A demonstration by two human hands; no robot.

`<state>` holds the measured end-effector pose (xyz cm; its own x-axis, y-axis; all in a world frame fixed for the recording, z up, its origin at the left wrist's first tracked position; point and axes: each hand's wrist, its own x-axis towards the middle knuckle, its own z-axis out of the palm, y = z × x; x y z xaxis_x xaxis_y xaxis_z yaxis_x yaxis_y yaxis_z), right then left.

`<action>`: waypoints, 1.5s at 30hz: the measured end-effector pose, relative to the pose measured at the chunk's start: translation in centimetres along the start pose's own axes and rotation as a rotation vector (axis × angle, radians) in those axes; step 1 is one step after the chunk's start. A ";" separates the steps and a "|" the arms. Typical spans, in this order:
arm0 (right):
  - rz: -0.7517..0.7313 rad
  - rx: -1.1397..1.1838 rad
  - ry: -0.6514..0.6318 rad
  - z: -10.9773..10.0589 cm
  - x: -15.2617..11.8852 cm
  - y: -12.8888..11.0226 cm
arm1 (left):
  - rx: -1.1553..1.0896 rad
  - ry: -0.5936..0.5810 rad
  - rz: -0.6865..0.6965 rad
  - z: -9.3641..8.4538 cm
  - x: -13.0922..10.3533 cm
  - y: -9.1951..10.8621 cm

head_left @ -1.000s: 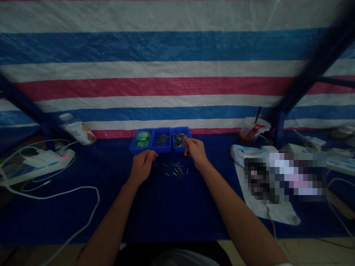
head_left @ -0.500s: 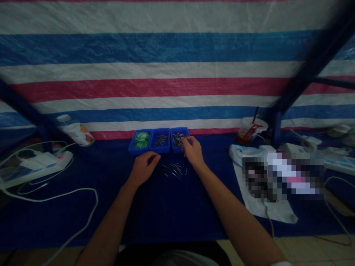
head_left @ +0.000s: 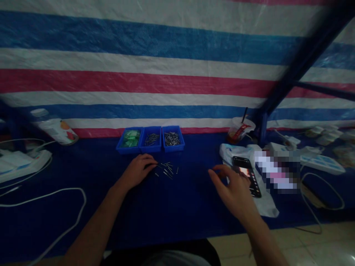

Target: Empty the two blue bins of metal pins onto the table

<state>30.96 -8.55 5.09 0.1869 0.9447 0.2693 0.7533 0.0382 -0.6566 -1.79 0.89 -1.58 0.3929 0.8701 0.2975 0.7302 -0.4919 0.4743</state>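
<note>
My left hand [head_left: 139, 169] rests on the blue table, thumb and fingertips close together at the left edge of a loose group of thin metal pins [head_left: 168, 170]. Whether a pin is between those fingertips is too small to tell. My right hand [head_left: 234, 188] is beside a phone [head_left: 251, 173] with a lit screen. Its thumb and index finger are curved apart with nothing between them, and another finger reaches over the screen; contact is unclear. Behind the pins stand three blue bins: one with green packets [head_left: 131, 137], one with thin metal pieces [head_left: 151, 139], and one with short metal pieces [head_left: 172, 139].
A plastic bottle [head_left: 57, 129] leans at the back left, near a white power strip [head_left: 24, 166] and cable [head_left: 80, 192]. At the right are a drink cup [head_left: 240, 130], a white plastic sheet [head_left: 267, 207], another power strip [head_left: 321, 162] and cords. Striped tarp [head_left: 177, 85] hangs behind.
My right hand has left the right-hand bin and moved right and nearer, to the phone. My left hand stays by the pins, its fingertips now at them. The view has turned slightly right.
</note>
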 end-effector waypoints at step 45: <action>-0.144 0.812 -0.614 13.9 8.4 -7.7 | -0.312 0.508 -0.146 -1.9 0.3 3.5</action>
<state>17.96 3.63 2.67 -0.3980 0.9086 0.1265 0.0466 0.1577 -0.9864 -0.14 -0.68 1.73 -0.0706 0.8433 0.5327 0.5279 -0.4215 0.7373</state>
